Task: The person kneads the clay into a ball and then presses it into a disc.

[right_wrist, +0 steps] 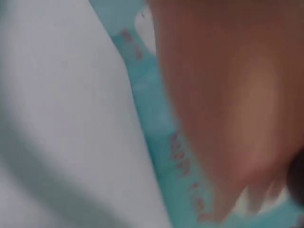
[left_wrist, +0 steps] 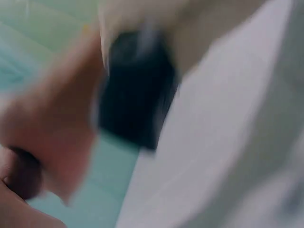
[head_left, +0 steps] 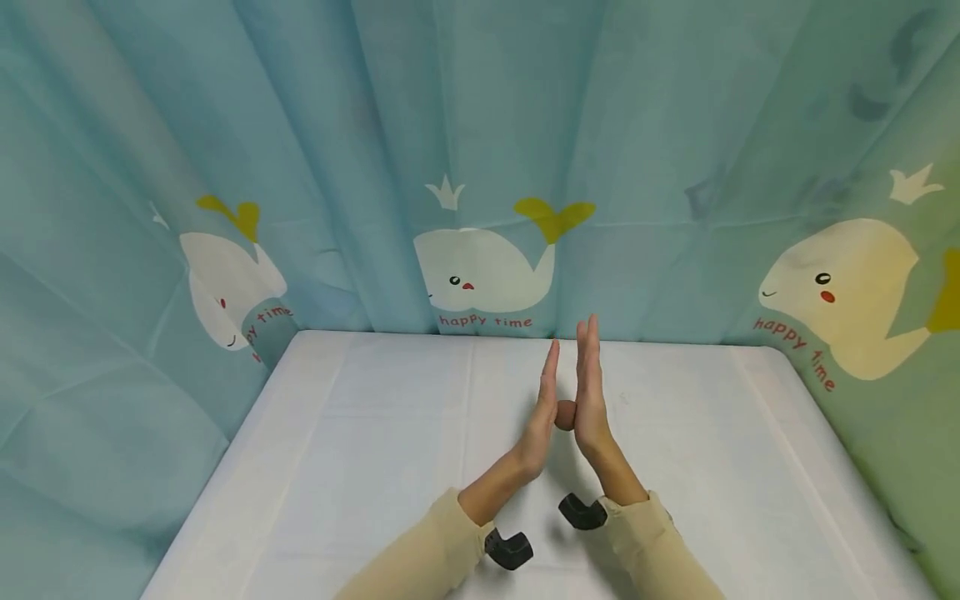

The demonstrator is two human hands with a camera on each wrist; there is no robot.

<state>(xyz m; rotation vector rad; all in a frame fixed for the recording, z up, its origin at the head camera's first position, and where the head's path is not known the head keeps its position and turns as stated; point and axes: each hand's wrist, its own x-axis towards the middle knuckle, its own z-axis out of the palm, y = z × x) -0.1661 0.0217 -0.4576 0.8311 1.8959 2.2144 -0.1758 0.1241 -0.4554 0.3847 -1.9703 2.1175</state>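
A small, round brown ball [head_left: 566, 415] sits between the two palms, over the white table. My left hand [head_left: 538, 429] stands on its left side with straight fingers, and my right hand [head_left: 591, 400] faces it from the right, fingers straight and pointing up and away. Both palms press on the ball near their middles. In the left wrist view the ball [left_wrist: 24, 176] shows dark and blurred at the lower left, below the right hand [left_wrist: 57, 123]. Only an edge of the ball [right_wrist: 297, 180] enters the right wrist view, beside a large blurred hand.
A white-covered table [head_left: 390, 433] spreads beneath both arms. Blue-green curtains [head_left: 480, 108] with whale prints hang along its back and sides. Each wrist carries a black camera mount, one on the left [head_left: 509, 550] and one on the right [head_left: 582, 512], close to each other.
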